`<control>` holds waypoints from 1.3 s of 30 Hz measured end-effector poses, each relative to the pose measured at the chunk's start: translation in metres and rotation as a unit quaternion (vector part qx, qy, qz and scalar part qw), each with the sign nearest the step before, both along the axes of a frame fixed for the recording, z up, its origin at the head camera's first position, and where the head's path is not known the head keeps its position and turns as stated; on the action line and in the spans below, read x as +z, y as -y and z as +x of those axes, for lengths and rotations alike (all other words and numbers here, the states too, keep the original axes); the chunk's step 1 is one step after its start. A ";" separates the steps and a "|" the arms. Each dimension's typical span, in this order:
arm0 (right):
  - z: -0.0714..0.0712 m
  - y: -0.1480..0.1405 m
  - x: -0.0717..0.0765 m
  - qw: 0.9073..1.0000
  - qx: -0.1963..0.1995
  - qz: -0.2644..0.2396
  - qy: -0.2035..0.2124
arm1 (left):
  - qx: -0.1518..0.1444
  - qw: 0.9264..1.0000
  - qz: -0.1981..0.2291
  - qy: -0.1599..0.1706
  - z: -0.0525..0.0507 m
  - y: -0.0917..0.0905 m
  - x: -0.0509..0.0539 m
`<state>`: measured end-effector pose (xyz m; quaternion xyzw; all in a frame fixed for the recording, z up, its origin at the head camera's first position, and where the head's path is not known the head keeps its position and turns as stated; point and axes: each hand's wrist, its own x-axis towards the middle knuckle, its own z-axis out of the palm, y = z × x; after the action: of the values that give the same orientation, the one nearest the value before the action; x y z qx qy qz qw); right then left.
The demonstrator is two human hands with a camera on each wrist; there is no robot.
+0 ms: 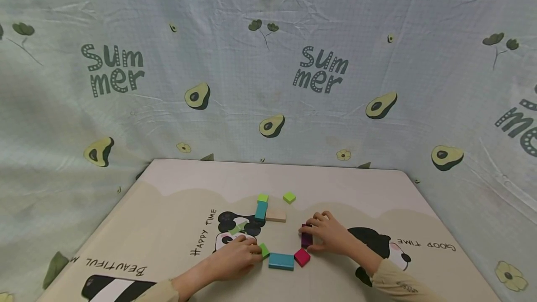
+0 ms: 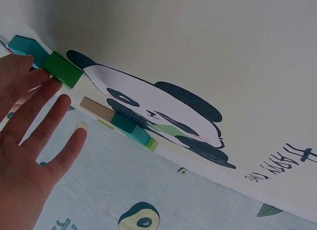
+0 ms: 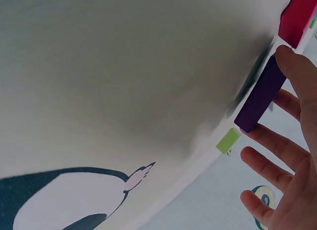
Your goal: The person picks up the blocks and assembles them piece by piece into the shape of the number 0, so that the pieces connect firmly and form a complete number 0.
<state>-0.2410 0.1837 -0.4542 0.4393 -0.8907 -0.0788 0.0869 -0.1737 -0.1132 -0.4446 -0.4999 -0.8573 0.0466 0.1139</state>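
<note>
Right hand [image 1: 329, 234] pinches purple rectangular block [image 1: 306, 236] lengthwise, thumb to fingertips; left hand [image 1: 237, 257], fingers loosely extended, touches green block [image 1: 265, 251], no grip. Avocado-print cloth [image 1: 235, 73] behind, panda-print tabletop [image 1: 168, 227] below. Near teal rectangular block [image 1: 281, 261] between green and red; wooden block [image 1: 275, 216] farther, far teal block [image 1: 261, 210] at its left end. Red block [image 1: 302, 257] just near of purple. Two lime blocks [image 1: 289, 197] farthest, left one touching far teal.

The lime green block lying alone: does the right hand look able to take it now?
Probably not yet: the right hand pinches the dark purple block, though the way to the lime green block looks free.
</note>
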 end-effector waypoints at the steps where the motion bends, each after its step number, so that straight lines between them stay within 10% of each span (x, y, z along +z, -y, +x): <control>1: 0.000 0.000 -0.001 1.000 0.000 0.002 0.000 | 0.000 1.000 0.000 -0.001 0.000 0.000 0.000; 39: 0.003 -0.002 -0.010 0.999 0.013 -0.007 -0.033 | 0.000 1.000 0.001 -0.009 0.001 0.002 0.001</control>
<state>-0.2383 0.1857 -0.4646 0.4474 -0.8821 -0.0861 0.1198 -0.1732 -0.1148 -0.4440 -0.4995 -0.8562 0.0503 0.1221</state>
